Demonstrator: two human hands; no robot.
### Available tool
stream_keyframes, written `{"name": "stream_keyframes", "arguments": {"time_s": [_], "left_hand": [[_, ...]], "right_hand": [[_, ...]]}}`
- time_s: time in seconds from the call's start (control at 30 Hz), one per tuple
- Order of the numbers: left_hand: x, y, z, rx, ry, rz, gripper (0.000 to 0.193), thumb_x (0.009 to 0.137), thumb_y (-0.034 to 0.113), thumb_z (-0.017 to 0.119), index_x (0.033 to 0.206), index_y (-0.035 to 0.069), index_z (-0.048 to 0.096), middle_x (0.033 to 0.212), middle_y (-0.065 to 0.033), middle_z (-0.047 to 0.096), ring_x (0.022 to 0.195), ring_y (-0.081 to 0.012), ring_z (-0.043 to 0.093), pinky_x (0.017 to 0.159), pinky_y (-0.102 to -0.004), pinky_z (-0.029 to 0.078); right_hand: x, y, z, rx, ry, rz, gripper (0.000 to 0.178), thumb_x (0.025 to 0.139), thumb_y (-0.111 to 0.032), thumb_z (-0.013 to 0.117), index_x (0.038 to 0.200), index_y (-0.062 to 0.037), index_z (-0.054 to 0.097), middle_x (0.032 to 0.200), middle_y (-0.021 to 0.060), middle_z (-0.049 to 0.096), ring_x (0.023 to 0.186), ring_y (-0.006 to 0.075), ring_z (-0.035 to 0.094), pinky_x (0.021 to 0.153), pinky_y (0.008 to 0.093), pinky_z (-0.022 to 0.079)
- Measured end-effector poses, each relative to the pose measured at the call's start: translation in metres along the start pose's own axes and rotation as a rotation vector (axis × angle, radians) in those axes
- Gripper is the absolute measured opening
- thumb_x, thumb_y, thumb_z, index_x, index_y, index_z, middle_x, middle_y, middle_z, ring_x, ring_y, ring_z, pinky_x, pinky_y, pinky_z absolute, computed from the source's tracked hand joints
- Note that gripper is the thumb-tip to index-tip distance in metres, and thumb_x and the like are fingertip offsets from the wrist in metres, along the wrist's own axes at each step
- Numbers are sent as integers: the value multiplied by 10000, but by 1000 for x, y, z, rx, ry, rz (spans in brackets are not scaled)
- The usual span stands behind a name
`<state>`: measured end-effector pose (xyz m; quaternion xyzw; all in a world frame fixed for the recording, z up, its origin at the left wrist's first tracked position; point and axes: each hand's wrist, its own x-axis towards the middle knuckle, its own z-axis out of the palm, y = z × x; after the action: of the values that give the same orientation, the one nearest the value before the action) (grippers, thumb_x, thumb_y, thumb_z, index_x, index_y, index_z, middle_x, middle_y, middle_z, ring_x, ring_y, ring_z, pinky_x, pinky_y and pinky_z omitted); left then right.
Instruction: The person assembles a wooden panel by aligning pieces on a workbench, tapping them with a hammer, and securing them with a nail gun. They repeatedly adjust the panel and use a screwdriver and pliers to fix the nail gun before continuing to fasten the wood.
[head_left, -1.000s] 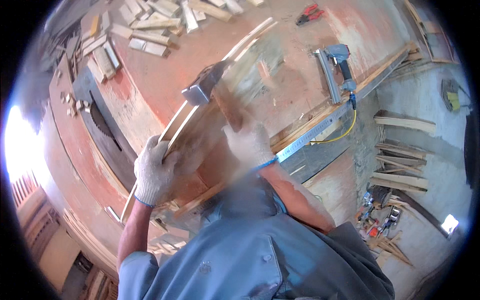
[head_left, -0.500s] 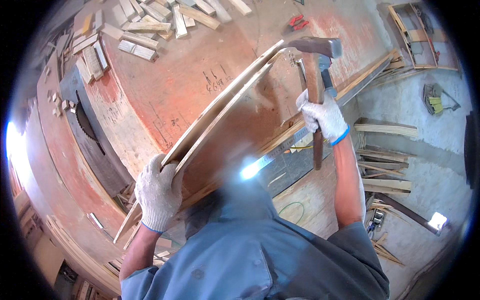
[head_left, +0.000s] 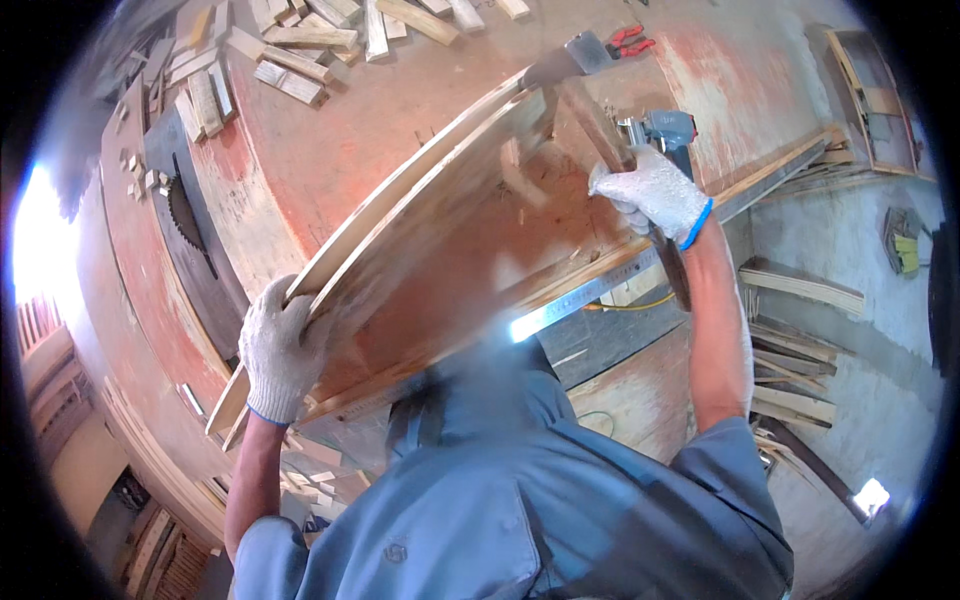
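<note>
The wooden strips slant from the left hand forward toward the hammer in the right hand, the nail gun just beyond it, pliers farther ahead, offcuts well beyond the left, a saw blade left of that.

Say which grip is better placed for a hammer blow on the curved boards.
Right, probably: the right grip holds the hammer by its handle, the head seemingly near the far end of the curved boards. The left grip is occupied, holding them toward their other end.
</note>
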<state>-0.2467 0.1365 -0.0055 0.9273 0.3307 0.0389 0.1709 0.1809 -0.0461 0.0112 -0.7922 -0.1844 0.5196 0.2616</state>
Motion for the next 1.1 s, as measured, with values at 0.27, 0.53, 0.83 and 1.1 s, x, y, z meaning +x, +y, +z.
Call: {"name": "stream_keyframes", "arguments": {"time_s": [0.27, 0.53, 0.83, 1.1], "left_hand": [[2, -9, 10, 106, 31, -25, 316, 716, 144, 839, 1000, 40, 745, 1396, -161, 619, 1207, -369, 615, 1006, -468, 503], [18, -15, 29, 191, 56, -176, 259, 804, 150, 788, 1025, 26, 738, 1590, -185, 472, 1445, -404, 457, 1183, -460, 402], [-50, 86, 13, -159, -166, -289, 355, 816, 21, 737, 1163, 92, 742, 1231, -139, 741, 1069, -320, 732, 890, -413, 581], [-60, 103, -12, 68, 177, -201, 480, 796, -80, 687, 1241, 96, 734, 1231, -128, 747, 1167, -308, 704, 1009, -433, 541]], "right_hand": [[43, 68, 43, -222, 102, -629, 192, 980, -264, 670, 1005, -76, 702, 675, 23, 609, 559, 126, 601, 512, 314, 462], [45, 9, 69, 818, -325, -89, 83, 1005, -158, 657, 964, -86, 644, 581, -62, 429, 431, 69, 394, 406, 266, 322], [0, 69, -49, 459, 188, -90, 157, 960, -210, 692, 899, -101, 595, 606, -73, 430, 448, 51, 387, 414, 261, 306], [-2, 149, -48, 426, 213, 37, 111, 954, -182, 684, 944, -92, 618, 619, -30, 486, 439, 87, 455, 408, 282, 371]]}}
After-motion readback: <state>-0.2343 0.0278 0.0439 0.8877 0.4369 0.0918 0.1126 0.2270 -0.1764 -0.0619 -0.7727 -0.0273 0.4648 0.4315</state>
